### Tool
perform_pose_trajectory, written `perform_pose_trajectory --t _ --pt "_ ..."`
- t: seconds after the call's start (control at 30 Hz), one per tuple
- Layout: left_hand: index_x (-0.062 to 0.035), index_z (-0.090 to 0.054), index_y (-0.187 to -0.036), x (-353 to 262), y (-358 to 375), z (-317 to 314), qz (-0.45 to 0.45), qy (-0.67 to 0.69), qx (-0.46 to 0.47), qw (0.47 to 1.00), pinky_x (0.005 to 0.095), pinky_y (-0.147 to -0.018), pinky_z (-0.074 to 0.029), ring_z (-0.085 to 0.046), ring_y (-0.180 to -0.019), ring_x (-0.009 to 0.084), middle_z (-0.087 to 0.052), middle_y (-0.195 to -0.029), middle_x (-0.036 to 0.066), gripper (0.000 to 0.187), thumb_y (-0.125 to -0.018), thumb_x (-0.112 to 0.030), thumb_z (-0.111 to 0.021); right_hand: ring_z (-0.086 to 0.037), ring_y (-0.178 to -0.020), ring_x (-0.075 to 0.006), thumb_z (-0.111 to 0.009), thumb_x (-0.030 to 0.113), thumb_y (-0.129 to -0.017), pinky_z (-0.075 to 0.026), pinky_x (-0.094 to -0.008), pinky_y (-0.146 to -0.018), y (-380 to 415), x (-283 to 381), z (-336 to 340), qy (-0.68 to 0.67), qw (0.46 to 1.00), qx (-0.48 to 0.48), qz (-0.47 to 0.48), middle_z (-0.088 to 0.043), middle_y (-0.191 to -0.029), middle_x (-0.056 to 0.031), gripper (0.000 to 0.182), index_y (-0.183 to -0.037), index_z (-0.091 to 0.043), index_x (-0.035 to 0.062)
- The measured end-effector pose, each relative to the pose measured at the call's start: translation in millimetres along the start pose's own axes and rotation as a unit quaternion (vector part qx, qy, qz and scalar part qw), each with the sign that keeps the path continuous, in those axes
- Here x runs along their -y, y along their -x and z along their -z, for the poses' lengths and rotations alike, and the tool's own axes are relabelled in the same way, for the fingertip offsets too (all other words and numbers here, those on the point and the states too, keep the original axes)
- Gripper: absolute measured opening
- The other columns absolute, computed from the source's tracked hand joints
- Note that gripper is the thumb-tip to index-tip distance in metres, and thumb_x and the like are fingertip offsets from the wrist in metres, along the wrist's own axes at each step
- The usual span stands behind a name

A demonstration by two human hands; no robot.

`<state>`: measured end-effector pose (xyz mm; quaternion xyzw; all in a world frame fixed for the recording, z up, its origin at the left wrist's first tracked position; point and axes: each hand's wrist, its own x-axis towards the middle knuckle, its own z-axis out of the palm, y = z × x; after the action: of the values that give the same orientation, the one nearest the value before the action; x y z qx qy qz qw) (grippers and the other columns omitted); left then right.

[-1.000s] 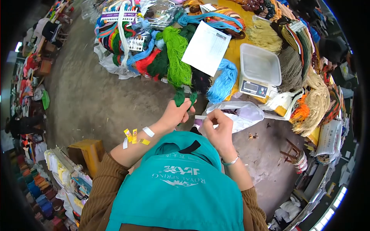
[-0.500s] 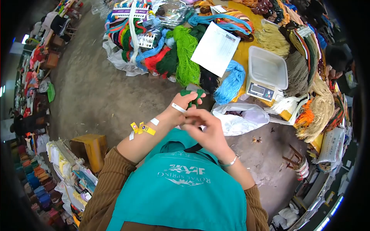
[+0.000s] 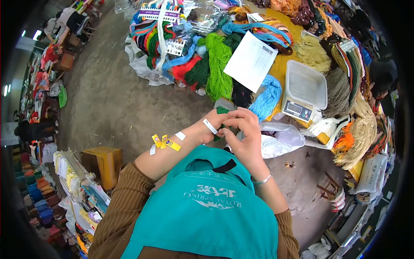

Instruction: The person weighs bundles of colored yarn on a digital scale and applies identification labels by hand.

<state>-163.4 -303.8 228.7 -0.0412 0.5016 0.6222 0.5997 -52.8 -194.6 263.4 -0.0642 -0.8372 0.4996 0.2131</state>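
Both hands are in front of the near edge of the table point(image 3: 282, 69), with grey floor point(image 3: 110, 93) stretching beyond and to the left of the left forearm. Bright green yarn point(image 3: 219, 64) and light blue yarn point(image 3: 268, 98) hang at that edge, just past the fingers; a white bag point(image 3: 280, 140) sits close beside the right hand point(image 3: 246, 134), leaving little room there. A scale point(image 3: 297, 110) bearing a plastic tub point(image 3: 306, 84) stands at the near edge, right of a tilted paper sheet point(image 3: 251, 61). The left hand point(image 3: 213, 126) has its fingers curled around dark green yarn point(image 3: 222, 111), a small, soft, matte bunch, mostly hidden by both hands. The right hand's fingers are bent over it, thumb lowered toward the left fingers; whether they pinch anything, I cannot tell. A white strip point(image 3: 210, 126) with small dark marks crosses the left hand near the wrist.
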Motion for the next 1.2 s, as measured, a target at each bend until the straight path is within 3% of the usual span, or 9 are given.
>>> perform_pose_trajectory --t 0.13,0.23,0.37,0.43,0.47,0.6,0.7,0.87,1.2 --pt "-0.0148 -0.056 -0.117 23.0 -20.0 20.1 -0.021 0.024 0.093 0.995 0.0231 -0.059 -0.048 -0.058 -0.079 0.0072 -0.060 -0.098 -0.001 0.023 -0.094 -0.016 -0.056 -0.048 -0.124 -0.0397 -0.073 0.005 -0.072 -0.044 -0.0453 -0.099 -3.7 0.1 -7.8 0.010 1.000 0.025 0.006 -0.062 -0.116 -0.0124 0.022 -0.093 -0.068 0.0080" --pt "-0.0158 -0.030 -0.145 31.0 -8.7 24.9 -0.059 -0.064 0.192 0.978 0.0352 -0.109 -0.042 -0.041 -0.135 0.0197 -0.041 -0.143 0.006 0.047 -0.100 -0.013 -0.043 -0.043 -0.131 -0.0372 -0.073 0.004 -0.074 -0.039 -0.0461 -0.103 -4.7 1.5 -11.5 -0.007 0.999 0.040 -0.007 -0.060 -0.121 -0.0107 0.019 -0.092 -0.067 0.0071" --pt "-0.0159 -0.034 -0.144 20.0 0.5 -2.1 0.030 -0.051 0.121 0.991 0.0336 -0.107 -0.043 -0.042 -0.135 0.0181 -0.042 -0.143 0.005 0.048 -0.098 -0.012 -0.045 -0.040 -0.134 -0.0390 -0.070 0.001 -0.073 -0.039 -0.0469 -0.103 -0.9 -4.1 -8.3 -0.036 0.997 0.065 -0.007 -0.060 -0.123 -0.0113 0.016 -0.086 -0.064 0.0072" --pt "-0.0169 -0.053 -0.101 27.1 -0.9 -11.2 -0.050 0.005 0.085 0.995 0.0214 -0.056 -0.039 -0.047 -0.073 0.0047 -0.049 -0.084 -0.004 0.008 -0.098 -0.022 -0.047 -0.040 -0.134 -0.0387 -0.071 0.000 -0.073 -0.039 -0.0467 -0.103 1.7 -6.0 -5.4 -0.073 0.994 0.073 -0.023 -0.061 -0.122 -0.0115 0.015 -0.084 -0.063 0.0069" --pt "-0.0161 -0.053 -0.096 27.5 0.4 -14.2 -0.061 -0.012 0.074 0.995 0.0217 -0.053 -0.033 -0.043 -0.069 0.0044 -0.047 -0.080 -0.004 0.007 -0.097 -0.021 -0.048 -0.041 -0.134 -0.0384 -0.071 -0.001 -0.072 -0.040 -0.0460 -0.102 3.6 -7.6 -4.4 -0.079 0.994 0.074 -0.016 -0.061 -0.120 -0.0117 0.015 -0.082 -0.063 0.0069" --pt "-0.0159 -0.053 -0.093 35.5 -10.9 -4.1 -0.002 0.004 0.073 0.997 0.0219 -0.052 -0.032 -0.043 -0.066 0.0050 -0.047 -0.078 -0.004 0.006 -0.095 -0.018 -0.048 -0.042 -0.133 -0.0382 -0.072 -0.001 -0.072 -0.042 -0.0452 -0.100 8.7 -10.8 -0.5 -0.096 0.992 0.078 -0.022 -0.062 -0.119 -0.0112 0.016 -0.082 -0.063 0.0067" --pt "-0.0121 -0.054 -0.114 44.3 -23.5 10.1 0.023 0.010 0.176 0.984 0.0194 -0.063 -0.043 -0.051 -0.078 0.0022 -0.056 -0.092 -0.002 0.017 -0.097 -0.016 -0.054 -0.042 -0.133 -0.0378 -0.072 -0.002 -0.072 -0.044 -0.0437 -0.097 13.2 -13.5 2.2 -0.116 0.990 0.074 -0.026 -0.062 -0.119 -0.0108 0.016 -0.082 -0.063 0.0064" --pt "-0.0168 -0.054 -0.085 34.4 -16.8 -9.3 0.062 -0.087 0.096 0.990 0.0217 -0.049 -0.029 -0.042 -0.062 0.0041 -0.046 -0.072 -0.005 0.007 -0.091 -0.016 -0.052 -0.041 -0.134 -0.0370 -0.072 -0.004 -0.072 -0.049 -0.0377 -0.087 18.1 -16.4 7.1 -0.138 0.986 0.087 -0.034 -0.061 -0.122 -0.0100 0.017 -0.082 -0.062 0.0066" --pt "-0.0176 -0.053 -0.084 56.2 -30.5 -2.4 0.105 -0.171 0.063 0.978 0.0209 -0.042 -0.023 -0.039 -0.057 0.0020 -0.044 -0.070 -0.008 0.008 -0.092 -0.018 -0.053 -0.039 -0.136 -0.0365 -0.072 -0.002 -0.074 -0.049 -0.0357 -0.087 15.7 -17.6 19.2 -0.170 0.979 0.108 -0.036 -0.060 -0.125 -0.0094 0.015 -0.083 -0.064 0.0073"
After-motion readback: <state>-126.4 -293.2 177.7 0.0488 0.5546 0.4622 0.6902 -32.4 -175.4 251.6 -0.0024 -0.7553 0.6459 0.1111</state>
